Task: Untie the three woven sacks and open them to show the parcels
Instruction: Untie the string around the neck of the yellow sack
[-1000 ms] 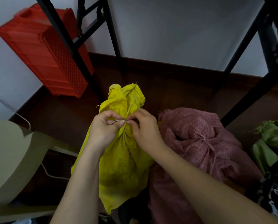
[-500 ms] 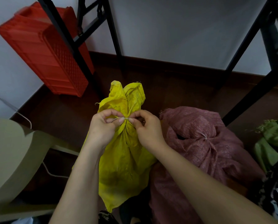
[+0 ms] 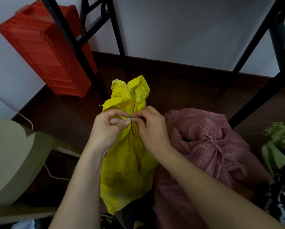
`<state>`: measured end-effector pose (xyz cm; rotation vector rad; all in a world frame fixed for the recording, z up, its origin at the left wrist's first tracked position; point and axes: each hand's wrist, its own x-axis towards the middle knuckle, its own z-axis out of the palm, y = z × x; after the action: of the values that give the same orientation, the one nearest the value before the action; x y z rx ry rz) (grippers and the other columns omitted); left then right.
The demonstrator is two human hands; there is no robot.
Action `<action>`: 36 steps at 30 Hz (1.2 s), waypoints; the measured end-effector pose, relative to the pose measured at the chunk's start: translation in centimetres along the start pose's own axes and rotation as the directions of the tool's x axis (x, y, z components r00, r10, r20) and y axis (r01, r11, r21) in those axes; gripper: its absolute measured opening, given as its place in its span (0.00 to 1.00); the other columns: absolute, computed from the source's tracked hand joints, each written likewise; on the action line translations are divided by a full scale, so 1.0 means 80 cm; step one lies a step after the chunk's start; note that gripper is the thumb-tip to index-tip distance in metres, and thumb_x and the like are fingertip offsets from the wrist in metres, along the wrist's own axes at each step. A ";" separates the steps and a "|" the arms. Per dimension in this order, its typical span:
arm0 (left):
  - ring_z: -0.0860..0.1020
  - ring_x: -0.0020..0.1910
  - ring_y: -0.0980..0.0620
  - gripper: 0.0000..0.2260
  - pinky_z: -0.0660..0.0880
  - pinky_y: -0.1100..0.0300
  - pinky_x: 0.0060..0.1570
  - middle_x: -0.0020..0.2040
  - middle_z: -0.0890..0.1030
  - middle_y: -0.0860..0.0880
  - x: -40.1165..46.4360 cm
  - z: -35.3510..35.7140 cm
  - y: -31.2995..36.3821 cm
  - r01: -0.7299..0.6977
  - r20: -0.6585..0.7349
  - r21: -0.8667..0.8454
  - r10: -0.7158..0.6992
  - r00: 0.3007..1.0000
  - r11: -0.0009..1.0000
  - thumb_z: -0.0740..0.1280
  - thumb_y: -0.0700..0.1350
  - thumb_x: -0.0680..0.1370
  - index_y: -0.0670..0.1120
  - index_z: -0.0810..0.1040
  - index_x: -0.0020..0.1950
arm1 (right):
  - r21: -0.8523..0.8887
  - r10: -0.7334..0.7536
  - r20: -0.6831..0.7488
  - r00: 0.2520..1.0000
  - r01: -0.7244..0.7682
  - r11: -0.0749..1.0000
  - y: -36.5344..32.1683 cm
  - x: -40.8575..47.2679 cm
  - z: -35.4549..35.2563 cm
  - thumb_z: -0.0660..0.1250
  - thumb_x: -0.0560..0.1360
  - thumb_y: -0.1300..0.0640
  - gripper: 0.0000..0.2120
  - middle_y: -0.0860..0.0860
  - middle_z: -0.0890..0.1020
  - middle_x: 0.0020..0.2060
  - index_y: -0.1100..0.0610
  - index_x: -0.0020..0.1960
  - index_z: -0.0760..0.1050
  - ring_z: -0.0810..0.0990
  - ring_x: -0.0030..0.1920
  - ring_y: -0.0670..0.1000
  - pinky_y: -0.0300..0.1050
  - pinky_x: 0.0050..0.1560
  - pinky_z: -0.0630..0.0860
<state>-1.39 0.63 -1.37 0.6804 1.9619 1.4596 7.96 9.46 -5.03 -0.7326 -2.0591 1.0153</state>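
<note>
Sack: yellow sack (image 3: 128,156), soft, crinkly, probably light | hold: left hand (image 3: 105,131) and right hand (image 3: 151,128) fingers pinched on string (image 3: 125,120) at gathered neck | work knot there

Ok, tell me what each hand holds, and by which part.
Both hold the string tied round the yellow sack's neck: the left hand pinches its loose end, the right hand pinches at the knot.

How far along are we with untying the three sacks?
Nothing is finished: no sack is open and no parcels show. In hand: the left hand and right hand pinch the pale string around the yellow woven sack neck. Left: the pink woven sack, still tied, and the green woven sack at the frame edge.
</note>
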 end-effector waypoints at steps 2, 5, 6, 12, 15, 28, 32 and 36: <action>0.79 0.31 0.63 0.06 0.74 0.73 0.37 0.29 0.82 0.53 0.000 0.001 0.001 -0.004 0.003 0.004 0.004 1.000 1.000 0.71 0.33 0.72 0.42 0.80 0.45 | -0.019 0.007 0.005 1.000 -0.007 1.000 0.000 0.000 0.000 0.69 0.72 0.62 0.03 0.52 0.78 0.40 0.59 0.44 0.82 0.79 0.41 0.50 0.43 0.41 0.73; 0.79 0.33 0.61 0.04 0.74 0.71 0.39 0.29 0.82 0.52 0.000 0.002 0.000 0.003 -0.008 0.023 -0.003 1.000 1.000 0.71 0.35 0.73 0.43 0.80 0.44 | -0.015 0.022 -0.005 1.000 -0.022 1.000 -0.001 -0.001 0.000 0.69 0.72 0.62 0.03 0.51 0.78 0.39 0.60 0.44 0.82 0.78 0.41 0.49 0.39 0.40 0.72; 0.78 0.34 0.58 0.04 0.74 0.69 0.40 0.29 0.82 0.51 0.001 0.002 -0.001 0.012 -0.014 0.028 -0.011 1.000 1.000 0.71 0.36 0.73 0.44 0.80 0.43 | -0.009 0.027 -0.008 1.000 -0.027 1.000 -0.001 -0.001 0.000 0.70 0.72 0.62 0.03 0.50 0.77 0.39 0.60 0.44 0.82 0.77 0.40 0.48 0.36 0.40 0.70; 0.67 0.33 0.50 0.05 0.67 0.65 0.32 0.27 0.78 0.49 0.003 0.002 -0.004 0.016 -0.042 0.033 -0.014 0.999 0.999 0.71 0.38 0.73 0.47 0.80 0.40 | 0.064 0.100 -0.029 0.995 -0.098 0.993 -0.001 0.000 0.002 0.71 0.71 0.63 0.02 0.49 0.78 0.37 0.60 0.42 0.82 0.75 0.39 0.44 0.29 0.40 0.67; 0.65 0.27 0.56 0.06 0.64 0.69 0.26 0.24 0.75 0.53 0.003 0.002 -0.003 0.016 -0.044 0.043 -0.015 0.999 0.999 0.71 0.37 0.74 0.48 0.80 0.39 | 0.121 0.155 -0.026 0.988 -0.151 0.981 -0.001 0.000 0.002 0.71 0.71 0.63 0.02 0.50 0.79 0.38 0.60 0.41 0.82 0.75 0.38 0.43 0.28 0.39 0.67; 0.79 0.32 0.63 0.05 0.73 0.73 0.36 0.30 0.83 0.54 0.001 0.001 0.004 0.015 -0.028 0.006 -0.014 0.999 1.000 0.72 0.36 0.72 0.46 0.81 0.43 | 0.050 -0.025 -0.067 0.997 0.029 0.998 0.001 -0.004 -0.003 0.72 0.72 0.62 0.05 0.52 0.74 0.44 0.58 0.47 0.83 0.73 0.42 0.42 0.28 0.42 0.70; 0.81 0.33 0.61 0.08 0.75 0.70 0.36 0.32 0.84 0.52 0.000 0.000 0.007 0.028 -0.003 -0.024 -0.028 1.000 0.999 0.72 0.32 0.70 0.43 0.80 0.46 | 0.087 0.024 -0.055 0.998 -0.019 0.996 -0.001 0.002 -0.004 0.72 0.70 0.62 0.02 0.49 0.73 0.40 0.58 0.42 0.83 0.72 0.40 0.35 0.25 0.41 0.67; 0.82 0.37 0.58 0.10 0.77 0.66 0.42 0.35 0.85 0.50 0.000 0.002 0.006 0.034 -0.036 -0.003 -0.034 0.999 0.999 0.74 0.34 0.69 0.44 0.81 0.47 | 0.073 0.084 -0.035 0.996 -0.081 0.994 -0.003 0.003 -0.003 0.73 0.70 0.61 0.01 0.46 0.72 0.38 0.57 0.42 0.83 0.72 0.39 0.34 0.26 0.38 0.66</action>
<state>-1.22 0.88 -0.93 0.6209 1.9888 1.4626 8.02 9.61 -4.68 -0.7994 -1.9636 1.1074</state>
